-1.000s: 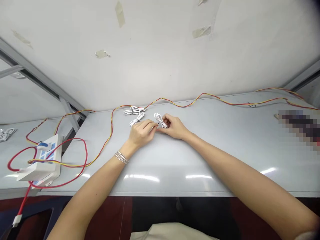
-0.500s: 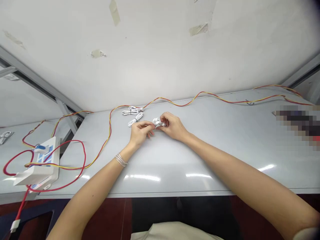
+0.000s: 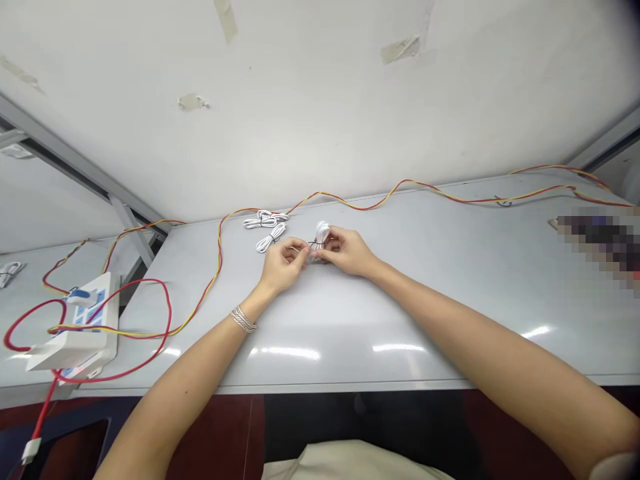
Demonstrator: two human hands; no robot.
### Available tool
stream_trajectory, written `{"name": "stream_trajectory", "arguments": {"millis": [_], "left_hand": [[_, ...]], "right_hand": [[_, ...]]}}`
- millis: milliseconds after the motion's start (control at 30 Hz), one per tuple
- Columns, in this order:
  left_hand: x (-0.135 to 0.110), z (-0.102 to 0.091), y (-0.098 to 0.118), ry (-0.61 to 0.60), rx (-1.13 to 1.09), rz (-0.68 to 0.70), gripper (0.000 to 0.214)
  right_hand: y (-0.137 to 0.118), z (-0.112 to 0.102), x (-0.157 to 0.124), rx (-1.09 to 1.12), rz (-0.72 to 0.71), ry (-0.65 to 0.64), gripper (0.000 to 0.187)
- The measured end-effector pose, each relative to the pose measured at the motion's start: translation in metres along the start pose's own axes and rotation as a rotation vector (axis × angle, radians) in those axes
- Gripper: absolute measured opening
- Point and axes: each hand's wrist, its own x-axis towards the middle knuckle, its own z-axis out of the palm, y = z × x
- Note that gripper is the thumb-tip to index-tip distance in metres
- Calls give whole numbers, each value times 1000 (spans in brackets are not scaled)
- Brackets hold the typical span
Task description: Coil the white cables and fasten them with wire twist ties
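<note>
Along the far left of the view, a small coiled white cable (image 3: 10, 273) is seen on a neighbouring pale grey table (image 3: 30, 257). Nearer, a white plastic power strip (image 3: 75, 350) with blue markings is set on a long pale grey table (image 3: 400, 333), and a red cable (image 3: 167, 320) is looped around it. That cable is led down past the table edge to a white plug (image 3: 31, 451). A twisted red-and-yellow wire (image 3: 219, 253) is strung across the tabletop and along its far side towards the right. Beyond the left hand, 2 coiled white cables (image 3: 265, 222) are laid close together, each bound with a thin black tie.

At the middle of the table, a coiled white cable bundle (image 3: 323, 235) is held up just off the surface between both hands. The left hand (image 3: 283, 265), with a silver chain bracelet (image 3: 243, 320) around its wrist, is brought against the bundle's lower end, its fingers (image 3: 300, 252) pinched together on a thin black tie (image 3: 314, 244). The right hand (image 3: 347, 252) is placed just beside it, its fingers (image 3: 333, 239) closed on the bundle. Pale beige fabric (image 3: 350, 463) is seen below the table edge. At the far right, an object (image 3: 600, 240) is pixelated and cannot be identified.
</note>
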Motion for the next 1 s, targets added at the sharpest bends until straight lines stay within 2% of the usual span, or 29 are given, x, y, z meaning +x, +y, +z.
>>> {"name": "stream_trajectory", "arguments": {"millis": [133,300,433,533,667,767,1000], "left_hand": [[-1,-1,-2,75,251,216,12],[-3,-3,2,162,401,404,8],[-4,-7,8,147,559,558,6],[-4,-11,10,142,662,598,6],[-2,-13,7,167,735,574,8],[-2,-12,3,156,735,578,9],[-4,-9,4,189,724,686,12]], "right_hand": [[-2,1,1,-48,60,31,41],[-5,1,2,-140,59,70,41],[-7,2,2,-203,31,93,42],[-7,2,1,-203,-14,62,43],[-5,2,1,-191,-12,58,43],[-3,2,2,-178,-12,41,43],[-1,2,3,-238,-55,49,46]]}}
